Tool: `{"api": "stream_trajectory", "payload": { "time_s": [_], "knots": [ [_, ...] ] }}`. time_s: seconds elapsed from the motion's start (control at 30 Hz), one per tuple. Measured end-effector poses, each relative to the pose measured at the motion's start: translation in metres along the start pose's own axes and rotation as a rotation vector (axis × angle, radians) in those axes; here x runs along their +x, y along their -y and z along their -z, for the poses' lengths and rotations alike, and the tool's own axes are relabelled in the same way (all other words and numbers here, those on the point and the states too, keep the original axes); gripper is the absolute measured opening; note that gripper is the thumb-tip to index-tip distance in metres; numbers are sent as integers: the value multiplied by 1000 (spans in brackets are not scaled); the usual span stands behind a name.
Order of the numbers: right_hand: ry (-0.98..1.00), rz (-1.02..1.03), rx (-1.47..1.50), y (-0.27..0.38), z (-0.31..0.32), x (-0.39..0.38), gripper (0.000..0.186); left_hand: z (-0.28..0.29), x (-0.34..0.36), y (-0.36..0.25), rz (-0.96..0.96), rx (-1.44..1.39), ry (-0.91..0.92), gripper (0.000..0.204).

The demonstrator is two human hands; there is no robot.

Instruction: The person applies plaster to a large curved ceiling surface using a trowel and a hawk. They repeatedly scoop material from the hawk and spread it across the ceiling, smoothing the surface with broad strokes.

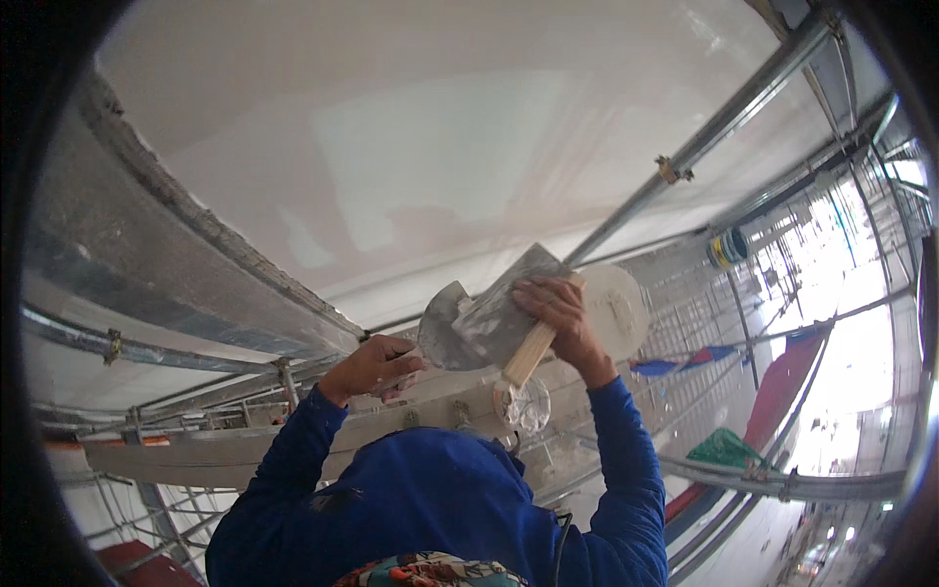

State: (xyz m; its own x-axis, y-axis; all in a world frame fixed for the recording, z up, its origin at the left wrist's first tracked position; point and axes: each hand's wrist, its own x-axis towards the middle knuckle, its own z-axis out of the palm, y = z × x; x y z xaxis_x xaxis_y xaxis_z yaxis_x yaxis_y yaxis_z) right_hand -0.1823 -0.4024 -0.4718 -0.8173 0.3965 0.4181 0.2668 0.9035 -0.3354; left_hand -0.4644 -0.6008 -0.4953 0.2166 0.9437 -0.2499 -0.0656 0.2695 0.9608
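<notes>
Both my arms, in blue sleeves, are raised in the middle of the view. My left hand (377, 369) is closed round the handle end of a putty knife (437, 335) with a wide, rounded grey blade. In my right hand (559, 311) is a plastering trowel (528, 269) with a flat grey blade and a pale wooden grip; my fingers lie over the blade's back. The two blades meet or overlap, and whitish plaster smears both. Behind the right hand shows a round pale surface (618, 308), perhaps a bucket of plaster.
Above is a large white plastered surface (430, 147) with damp-looking patches. A scaffold pole (704, 137) with a clamp slants at the right, beside a hanging bucket (727, 248). A second white bucket (524, 404) stands below on planks. Red sheeting (782, 391) and green netting (726, 448) hang lower right.
</notes>
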Motion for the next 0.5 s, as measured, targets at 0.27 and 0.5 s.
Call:
{"api": "stream_trajectory", "payload": {
  "time_s": [0.27,0.5],
  "knots": [
    [-51,-1267,206,-70,-64,-217,43,-16,40,14,-61,-191,13,31],
    [-147,-1915,401,-1,-207,-578,31,-21,48,74,252,-42,-252,25]
  ]
}}
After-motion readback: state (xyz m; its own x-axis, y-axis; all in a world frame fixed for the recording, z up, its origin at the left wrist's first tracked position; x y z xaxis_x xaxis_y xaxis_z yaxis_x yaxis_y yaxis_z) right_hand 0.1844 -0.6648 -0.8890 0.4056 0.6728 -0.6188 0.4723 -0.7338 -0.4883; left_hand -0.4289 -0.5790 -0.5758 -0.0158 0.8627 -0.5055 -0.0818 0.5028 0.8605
